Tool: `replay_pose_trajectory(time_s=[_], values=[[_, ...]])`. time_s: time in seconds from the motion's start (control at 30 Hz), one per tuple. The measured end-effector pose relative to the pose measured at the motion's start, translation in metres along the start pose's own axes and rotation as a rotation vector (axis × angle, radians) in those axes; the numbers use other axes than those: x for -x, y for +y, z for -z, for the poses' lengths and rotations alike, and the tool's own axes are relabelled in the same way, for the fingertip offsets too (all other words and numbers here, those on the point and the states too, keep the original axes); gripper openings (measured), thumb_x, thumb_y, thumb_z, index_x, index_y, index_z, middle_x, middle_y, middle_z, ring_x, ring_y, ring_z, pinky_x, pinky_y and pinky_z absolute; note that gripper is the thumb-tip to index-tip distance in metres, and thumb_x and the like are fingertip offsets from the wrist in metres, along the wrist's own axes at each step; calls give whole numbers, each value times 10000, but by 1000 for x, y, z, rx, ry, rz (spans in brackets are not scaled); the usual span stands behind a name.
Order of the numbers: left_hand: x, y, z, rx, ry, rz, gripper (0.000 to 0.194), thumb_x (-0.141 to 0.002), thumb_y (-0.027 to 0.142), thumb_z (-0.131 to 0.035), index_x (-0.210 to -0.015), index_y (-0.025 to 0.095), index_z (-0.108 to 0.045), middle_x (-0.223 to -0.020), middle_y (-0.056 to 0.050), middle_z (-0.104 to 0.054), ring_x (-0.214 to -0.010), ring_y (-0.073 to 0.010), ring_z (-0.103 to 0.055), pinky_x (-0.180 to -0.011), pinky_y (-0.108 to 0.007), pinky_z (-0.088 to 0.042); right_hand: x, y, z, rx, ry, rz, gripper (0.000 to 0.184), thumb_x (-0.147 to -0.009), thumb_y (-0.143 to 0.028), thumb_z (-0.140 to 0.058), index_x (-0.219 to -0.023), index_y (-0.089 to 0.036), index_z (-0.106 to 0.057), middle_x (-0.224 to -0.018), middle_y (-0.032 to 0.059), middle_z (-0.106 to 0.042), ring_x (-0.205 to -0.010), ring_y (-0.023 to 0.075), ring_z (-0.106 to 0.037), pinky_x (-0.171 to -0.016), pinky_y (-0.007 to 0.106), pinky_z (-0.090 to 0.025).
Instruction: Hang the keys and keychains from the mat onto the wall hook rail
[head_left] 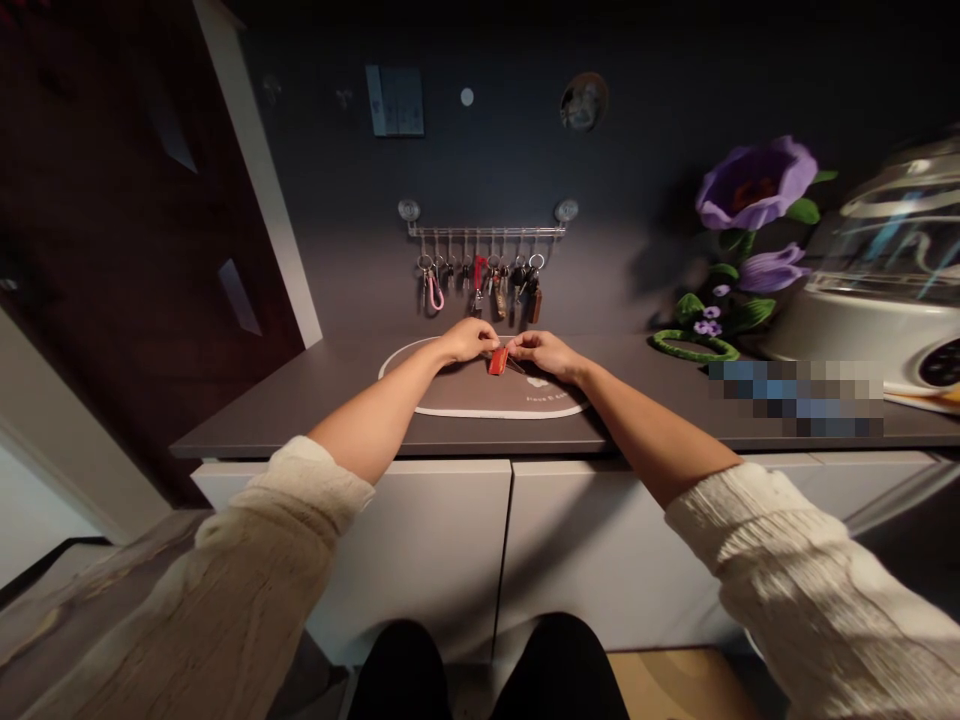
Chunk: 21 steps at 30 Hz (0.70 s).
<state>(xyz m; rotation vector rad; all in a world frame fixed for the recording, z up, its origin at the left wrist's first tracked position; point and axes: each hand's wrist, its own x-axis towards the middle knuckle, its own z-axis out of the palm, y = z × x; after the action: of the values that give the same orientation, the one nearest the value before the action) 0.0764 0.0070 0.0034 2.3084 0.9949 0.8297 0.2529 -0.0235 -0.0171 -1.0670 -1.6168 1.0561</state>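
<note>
Over a brown oval mat (457, 398) with a white rim, my two hands come together in front of the rack. A small red key tag (497, 361) hangs between them, with a thin dark piece, perhaps a key, beside it. My left hand (472, 340) is closed in a pinch at the tag's upper left. From the right, my right hand (550, 353) pinches at its upper edge. The ring or join between the fingertips is too small to make out. Just behind, several bunches of keys (501, 285) hang from a clear hook rail (487, 231).
The mat lies on a dark counter (337, 400) above white cabinet doors (420, 540). To the right stand purple fabric flowers (757, 190) with a green looped base, and a white appliance (862, 325) with a clear top. A dark door (112, 200) is at left.
</note>
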Motion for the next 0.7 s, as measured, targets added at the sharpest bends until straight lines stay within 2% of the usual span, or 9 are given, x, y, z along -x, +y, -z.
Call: replay_pose_trajectory(time_s=[0.27, 0.57, 0.7], values=[[-2, 2, -3, 424, 47, 125, 49, -748, 127, -556, -745, 89, -587, -625, -9, -590, -566, -57, -526, -650, -239, -446, 6, -10, -3, -28, 18, 18, 142, -652, -216, -674, -715, -100, -622, -580, 1, -584, -515, 55, -468, -490, 164, -348], [0, 10, -1, 637, 75, 273, 48, -735, 149, -599, -763, 112, -583, -600, 9, -553, -568, -55, -529, -622, -220, -440, 1, -7, 0, -119, 50, 60, 201, -637, -271, -696, -778, -148, -625, -711, 19, -634, -610, 75, -545, -552, 183, -402], [-2, 8, -3, 722, 80, 289, 69, -713, 159, -625, -763, 129, -588, -638, 3, -574, -618, -67, -552, -655, -237, -454, 0, -6, 0, -144, 54, 77, 218, -626, -312, -703, -765, -166, -621, -717, 10, -633, -609, 74, -548, -550, 188, -406]])
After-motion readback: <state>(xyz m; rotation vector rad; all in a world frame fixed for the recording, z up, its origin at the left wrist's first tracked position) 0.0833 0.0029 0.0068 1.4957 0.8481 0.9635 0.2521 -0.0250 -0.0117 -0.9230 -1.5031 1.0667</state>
